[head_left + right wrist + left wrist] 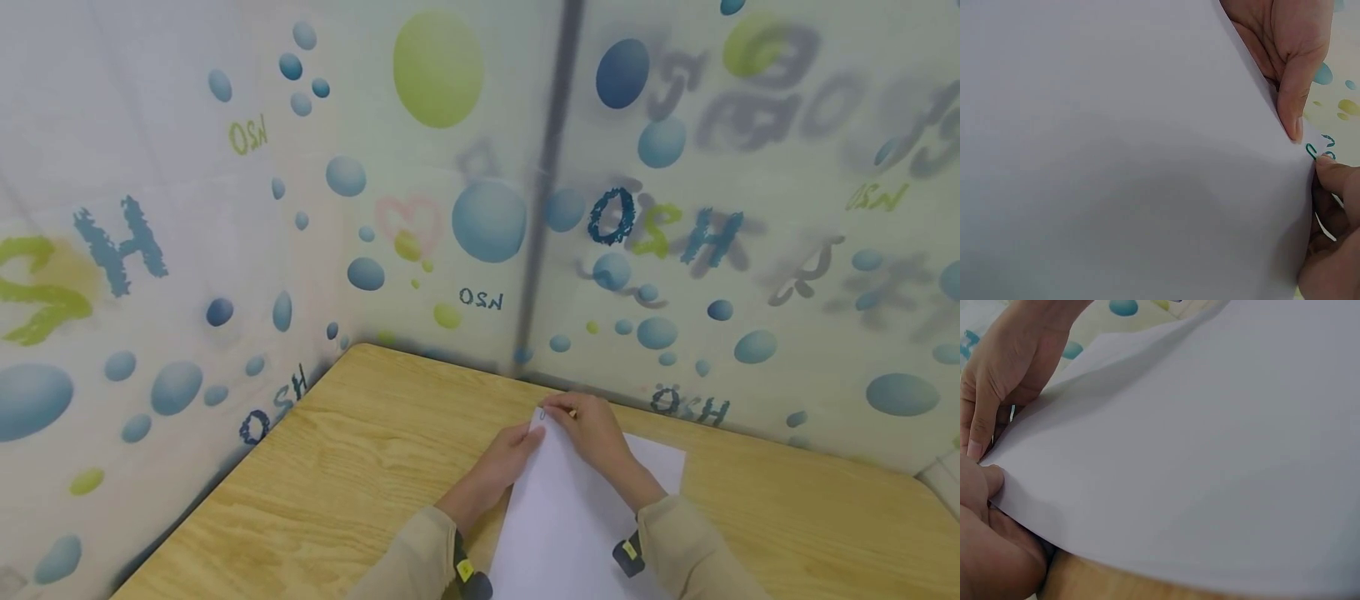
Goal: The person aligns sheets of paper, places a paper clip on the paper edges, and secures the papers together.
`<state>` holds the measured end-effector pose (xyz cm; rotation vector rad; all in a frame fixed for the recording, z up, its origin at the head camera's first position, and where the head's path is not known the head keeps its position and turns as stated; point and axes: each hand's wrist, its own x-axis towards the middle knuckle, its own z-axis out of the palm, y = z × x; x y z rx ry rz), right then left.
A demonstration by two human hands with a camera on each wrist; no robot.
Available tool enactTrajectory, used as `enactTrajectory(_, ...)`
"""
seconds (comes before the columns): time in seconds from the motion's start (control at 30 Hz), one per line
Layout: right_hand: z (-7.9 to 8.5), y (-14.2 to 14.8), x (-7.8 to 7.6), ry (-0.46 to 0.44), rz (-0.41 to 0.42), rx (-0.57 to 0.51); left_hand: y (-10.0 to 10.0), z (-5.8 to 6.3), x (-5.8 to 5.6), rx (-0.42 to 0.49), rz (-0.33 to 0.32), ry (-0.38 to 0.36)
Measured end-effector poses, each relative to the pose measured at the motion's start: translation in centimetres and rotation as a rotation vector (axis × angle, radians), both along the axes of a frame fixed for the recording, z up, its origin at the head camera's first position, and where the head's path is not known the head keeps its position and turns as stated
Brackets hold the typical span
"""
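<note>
Sheets of white paper (570, 517) lie over the table, their far corner raised between both hands. A small green paper clip (1310, 150) sits on that corner; it also shows as a thin loop in the head view. My left hand (495, 467) holds the paper's left edge, thumb on top and fingers underneath. My right hand (596, 433) pinches the corner at the clip's outer end, where its thumb covers part of the clip. How many sheets there are cannot be told.
The light wooden table (300, 492) meets white patterned curtains (420, 275) at its back and left. Both forearms wear beige sleeves, with a dark wrist strap (628, 557) at the right cuff.
</note>
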<state>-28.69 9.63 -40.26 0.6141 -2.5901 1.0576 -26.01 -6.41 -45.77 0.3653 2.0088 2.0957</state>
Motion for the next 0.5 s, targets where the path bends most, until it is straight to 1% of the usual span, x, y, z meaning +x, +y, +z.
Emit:
enactTrajectory(0.3, 0.07, 0.11, 0.13, -0.005, 0.008, 0.01, 0.05, 0.06, 0.13, 0.019, 0.008, -0.016)
enactTrajectory(0.5, -0.26, 0.16, 0.07, -0.003, 0.006, 0.022, 0.1, 0.02, 0.1, 0.024, 0.006, -0.031)
